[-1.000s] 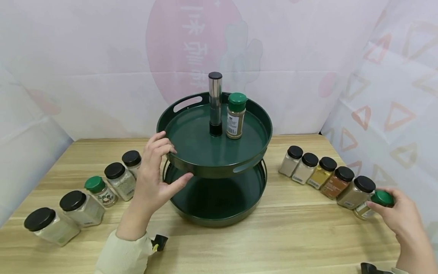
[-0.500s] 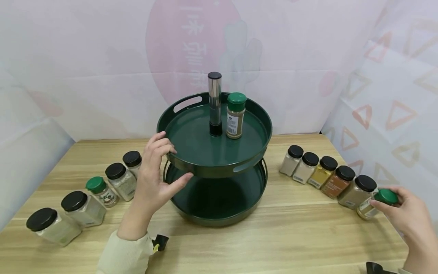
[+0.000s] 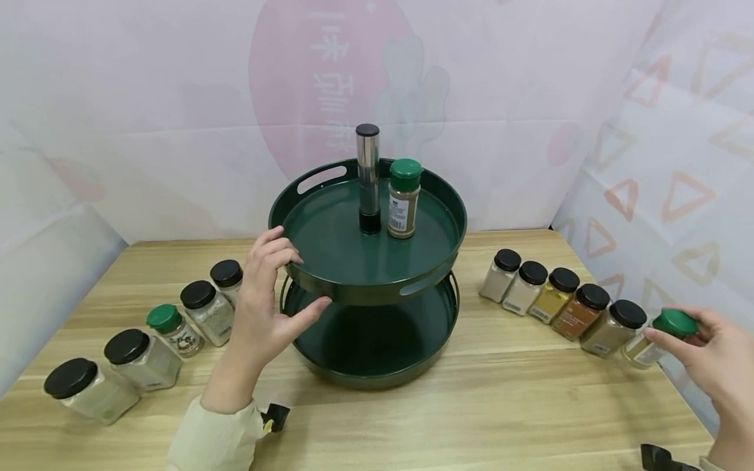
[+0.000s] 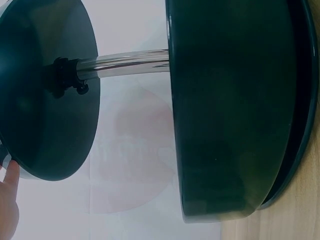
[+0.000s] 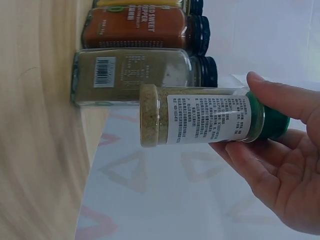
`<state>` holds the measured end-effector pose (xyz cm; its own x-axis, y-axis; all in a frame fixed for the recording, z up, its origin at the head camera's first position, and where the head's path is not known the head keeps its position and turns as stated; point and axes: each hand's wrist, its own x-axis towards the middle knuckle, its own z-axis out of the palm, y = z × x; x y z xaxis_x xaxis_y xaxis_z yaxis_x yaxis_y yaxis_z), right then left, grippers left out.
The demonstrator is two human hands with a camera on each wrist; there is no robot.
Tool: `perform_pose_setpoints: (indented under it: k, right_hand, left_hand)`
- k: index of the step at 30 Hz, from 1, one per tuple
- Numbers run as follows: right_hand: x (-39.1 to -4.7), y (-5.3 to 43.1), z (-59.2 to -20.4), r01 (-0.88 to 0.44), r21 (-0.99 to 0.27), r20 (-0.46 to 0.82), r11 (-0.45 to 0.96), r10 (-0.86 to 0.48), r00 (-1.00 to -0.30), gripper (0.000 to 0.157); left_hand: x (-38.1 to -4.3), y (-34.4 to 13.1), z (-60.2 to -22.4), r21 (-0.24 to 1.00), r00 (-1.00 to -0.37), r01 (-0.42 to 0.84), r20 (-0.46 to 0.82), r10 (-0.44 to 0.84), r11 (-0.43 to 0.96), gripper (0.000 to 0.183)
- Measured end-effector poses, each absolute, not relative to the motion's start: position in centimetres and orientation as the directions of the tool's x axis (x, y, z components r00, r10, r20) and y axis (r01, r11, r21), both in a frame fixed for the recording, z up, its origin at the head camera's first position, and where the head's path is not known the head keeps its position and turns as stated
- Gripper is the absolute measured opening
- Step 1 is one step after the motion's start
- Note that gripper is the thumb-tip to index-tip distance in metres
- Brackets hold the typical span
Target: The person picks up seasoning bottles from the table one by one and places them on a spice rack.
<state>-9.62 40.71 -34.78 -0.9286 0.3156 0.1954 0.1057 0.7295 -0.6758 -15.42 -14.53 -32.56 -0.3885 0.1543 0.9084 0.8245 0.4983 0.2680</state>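
Note:
A dark green two-tier tray [image 3: 330,248] with a metal centre post stands mid-table in the head view. My left hand [image 3: 259,307] holds the left front rim of its upper tier, fingers at the rim and thumb against the outer wall. At the far right, my right hand [image 3: 721,356] grips a spice jar [image 5: 207,117] by its green lid. Raised off the table, this jar has a white printed label and tan powder inside. Another green-lidded spice jar [image 3: 403,203] stands upright on the upper tier, right of the post.
Several black-lidded spice jars [image 3: 578,313] form a slanting row on the right of the wooden table [image 3: 471,418]. Along the left runs another row of jars [image 3: 144,363], one with a green lid [image 3: 165,318]. Printed cloth [image 3: 501,183] hangs behind and at the sides.
My right hand has lifted the green-lidded spice jar from the end of the right row and shifted it slightly rightward. The left hand stays at the tray's rim.

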Motion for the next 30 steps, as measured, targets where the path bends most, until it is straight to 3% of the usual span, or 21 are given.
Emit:
perform_pose_setpoints:
  k: [2, 6, 10, 23, 30]
  right_hand:
    - [-9.6, 40.6, -34.7, 0.086, -0.685, 0.215, 0.723, 0.314, -0.925, 0.055]
    - [-9.5, 40.5, -34.5, 0.01, -0.757, 0.263, 0.653, 0.318, -0.911, 0.027]
    - [-9.5, 40.4, -34.3, -0.073, -0.822, 0.309, 0.565, 0.333, -0.891, 0.048]
    - [-10.7, 39.1, -32.8, -0.05, -0.885, 0.323, 0.463, 0.532, -0.782, 0.048]
    - [-10.9, 38.1, -31.9, -0.075, -0.897, 0.335, 0.435, 0.559, -0.759, 0.049]
  left_hand:
    - [-15.4, -14.5, -32.6, 0.267, -0.39, 0.823, 0.908, 0.157, 0.501, 0.064]
    - [-15.4, -14.5, -32.6, 0.266, -0.39, 0.822, 0.907, 0.158, 0.504, 0.064]
    - [-15.4, -14.6, -32.6, 0.263, -0.388, 0.822, 0.908, 0.158, 0.506, 0.064]
    - [-15.4, -14.6, -32.5, 0.267, -0.392, 0.821, 0.906, 0.159, 0.505, 0.064]
    - [-15.4, -14.5, -32.5, 0.264, -0.387, 0.822, 0.909, 0.154, 0.504, 0.064]
